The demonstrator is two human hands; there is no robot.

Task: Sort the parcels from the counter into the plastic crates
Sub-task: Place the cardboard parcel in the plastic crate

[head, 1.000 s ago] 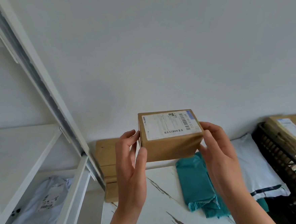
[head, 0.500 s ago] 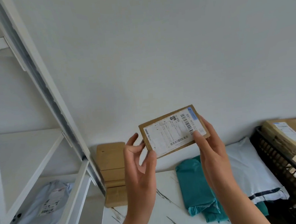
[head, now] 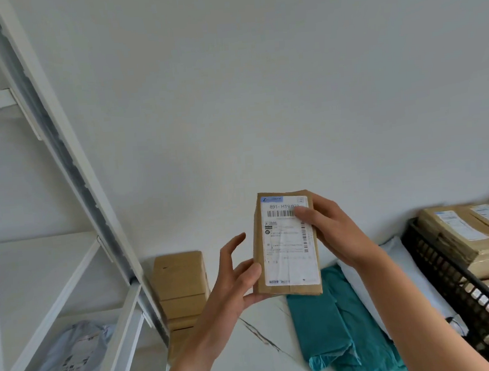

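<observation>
White wall behind, marble-veined counter point(head: 249, 356) below. My right hand point(head: 330, 231) grips cardboard parcel point(head: 284, 240) at upper right edge, thumb on label, fingers behind. My left hand point(head: 232, 281) pinches its lower left corner, upper fingers spread free. Parcel in air above counter, long axis upright, label facing me, barcode end up. Below parcel: teal mailer point(head: 328, 324). Right of parcel: white mailer point(head: 399, 270), then black crate point(head: 453, 286) holding boxes. Left of parcel: stacked brown boxes point(head: 180, 279), white shelving point(head: 70, 284).

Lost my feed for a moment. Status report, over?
Parcel upright above counter, label toward camera. Left hand holds lower corner, right hand grips top. Nothing between it and black crate.
</observation>
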